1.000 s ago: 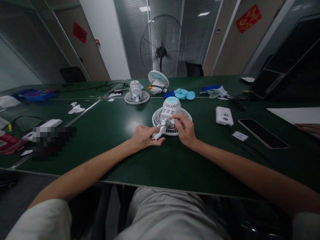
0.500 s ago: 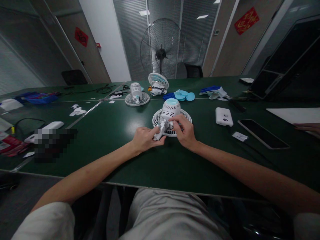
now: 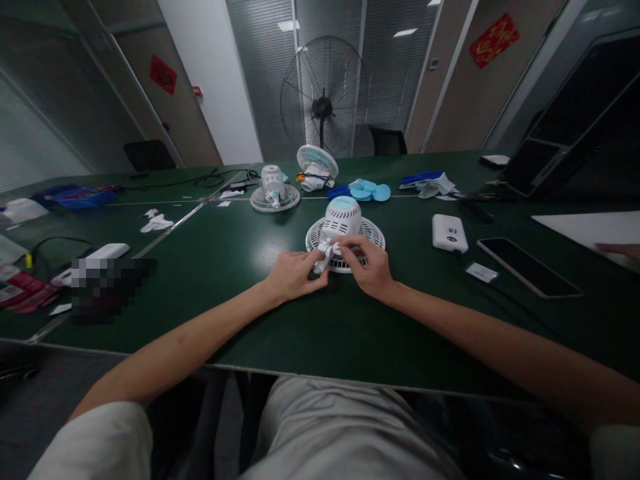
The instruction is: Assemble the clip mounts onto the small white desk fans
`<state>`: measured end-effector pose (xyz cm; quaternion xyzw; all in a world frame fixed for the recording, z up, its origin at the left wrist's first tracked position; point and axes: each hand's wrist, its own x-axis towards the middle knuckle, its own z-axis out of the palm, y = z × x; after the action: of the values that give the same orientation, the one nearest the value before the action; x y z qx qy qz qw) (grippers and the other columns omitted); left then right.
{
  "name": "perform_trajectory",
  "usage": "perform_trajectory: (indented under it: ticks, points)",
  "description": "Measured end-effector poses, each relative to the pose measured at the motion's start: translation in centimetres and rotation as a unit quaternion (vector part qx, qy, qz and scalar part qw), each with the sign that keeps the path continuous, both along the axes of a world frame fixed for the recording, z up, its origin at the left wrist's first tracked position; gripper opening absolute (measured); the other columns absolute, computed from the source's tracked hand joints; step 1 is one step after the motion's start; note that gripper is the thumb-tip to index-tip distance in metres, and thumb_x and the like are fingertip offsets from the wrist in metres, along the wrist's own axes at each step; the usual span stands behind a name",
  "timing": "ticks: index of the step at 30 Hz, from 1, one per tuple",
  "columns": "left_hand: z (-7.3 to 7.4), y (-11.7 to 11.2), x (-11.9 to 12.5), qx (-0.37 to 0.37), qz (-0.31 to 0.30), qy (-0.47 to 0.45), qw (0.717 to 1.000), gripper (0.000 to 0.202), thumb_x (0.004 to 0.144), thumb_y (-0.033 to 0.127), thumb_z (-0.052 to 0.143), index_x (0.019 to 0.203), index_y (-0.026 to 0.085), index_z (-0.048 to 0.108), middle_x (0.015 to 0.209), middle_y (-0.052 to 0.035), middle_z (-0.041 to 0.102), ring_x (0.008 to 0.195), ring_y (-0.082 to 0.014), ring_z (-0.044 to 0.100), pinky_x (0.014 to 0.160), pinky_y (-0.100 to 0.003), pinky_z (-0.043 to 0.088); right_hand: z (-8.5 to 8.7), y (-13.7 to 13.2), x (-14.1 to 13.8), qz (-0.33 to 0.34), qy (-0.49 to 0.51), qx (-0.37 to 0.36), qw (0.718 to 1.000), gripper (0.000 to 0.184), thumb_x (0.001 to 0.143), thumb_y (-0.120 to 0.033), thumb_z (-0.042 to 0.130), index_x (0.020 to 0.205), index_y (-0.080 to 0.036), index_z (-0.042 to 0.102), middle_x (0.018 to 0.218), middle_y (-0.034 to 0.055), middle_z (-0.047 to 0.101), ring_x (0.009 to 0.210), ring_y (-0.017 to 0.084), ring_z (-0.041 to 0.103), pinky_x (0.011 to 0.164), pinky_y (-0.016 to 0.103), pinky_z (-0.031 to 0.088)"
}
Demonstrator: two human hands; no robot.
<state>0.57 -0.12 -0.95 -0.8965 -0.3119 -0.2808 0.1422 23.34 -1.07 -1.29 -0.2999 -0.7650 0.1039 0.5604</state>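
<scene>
A small white fan (image 3: 342, 219) lies grille-down on the green table, its motor housing with a light blue top pointing up. At its near side a white clip-like bracket (image 3: 325, 256) sticks out toward me. My left hand (image 3: 296, 275) is closed on this bracket, thumb and fingers pinching it from the left. My right hand (image 3: 369, 264) reaches over the grille from the right, its thumb and fingertips pinched at the bracket's upper joint. Whether a small part sits between those right fingertips is hidden.
Two more small fans, one grille-down (image 3: 274, 190) and one tilted (image 3: 317, 168), stand farther back. Light blue fan blades (image 3: 369, 190) and gloves (image 3: 429, 183) lie behind. At right are a white power bank (image 3: 449, 233), a phone (image 3: 529, 267) and another person's hand (image 3: 620, 252).
My right fingertips have shifted slightly left along the bracket joint. The bracket has turned a little in my left hand. The fan stays in place.
</scene>
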Motion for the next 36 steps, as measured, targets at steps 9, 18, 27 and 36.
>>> perform_trajectory:
  ticks: [9, 18, 27, 36]
  points:
    - [0.3, -0.3, 0.0, 0.006, -0.008, -0.026, 1.0, 0.026, 0.098, 0.04, 0.06, 0.108, 0.017, 0.066, 0.093, -0.0056, 0.075, 0.073, -0.019, 0.071, 0.057, -0.026, 0.045, 0.0, 0.4, 0.1, -0.052, -0.019, 0.017, 0.998, 0.01, 0.104, -0.031, 0.059, 0.105, -0.024, 0.066, 0.094, 0.0025, 0.07, 0.079, 0.018, 0.065, 0.068, 0.034, 0.055]
    - [0.2, -0.2, -0.2, 0.002, -0.016, -0.081, 0.997, 0.025, 0.097, 0.039, 0.061, 0.108, 0.017, 0.068, 0.094, -0.0056, 0.077, 0.072, -0.0173, 0.071, 0.061, -0.026, 0.05, -0.7, 0.4, 0.0, -0.089, 0.032, -0.001, 0.996, 0.013, 0.101, -0.037, 0.063, 0.101, -0.024, 0.064, 0.085, 0.0014, 0.071, 0.067, 0.017, 0.066, 0.057, 0.031, 0.054]
    - [0.4, -0.3, 0.0, 0.012, -0.02, -0.068, 0.997, 0.025, 0.097, 0.038, 0.061, 0.105, 0.016, 0.068, 0.088, -0.0045, 0.077, 0.069, -0.0176, 0.071, 0.059, -0.027, 0.048, -0.6, 0.3, 0.0, -0.088, 0.024, 0.01, 0.996, 0.01, 0.102, -0.034, 0.061, 0.1, -0.024, 0.06, 0.081, 0.0005, 0.068, 0.064, 0.016, 0.066, 0.056, 0.031, 0.053]
    - [-0.1, -0.1, -0.1, 0.002, -0.014, -0.098, 0.995, 0.025, 0.097, 0.038, 0.062, 0.107, 0.017, 0.069, 0.093, -0.006, 0.079, 0.073, -0.0191, 0.074, 0.063, -0.027, 0.053, -1.1, 0.4, 0.0, -0.07, 0.017, -0.011, 0.997, 0.011, 0.102, -0.034, 0.062, 0.101, -0.024, 0.059, 0.077, -0.0003, 0.069, 0.059, 0.015, 0.066, 0.051, 0.029, 0.055]
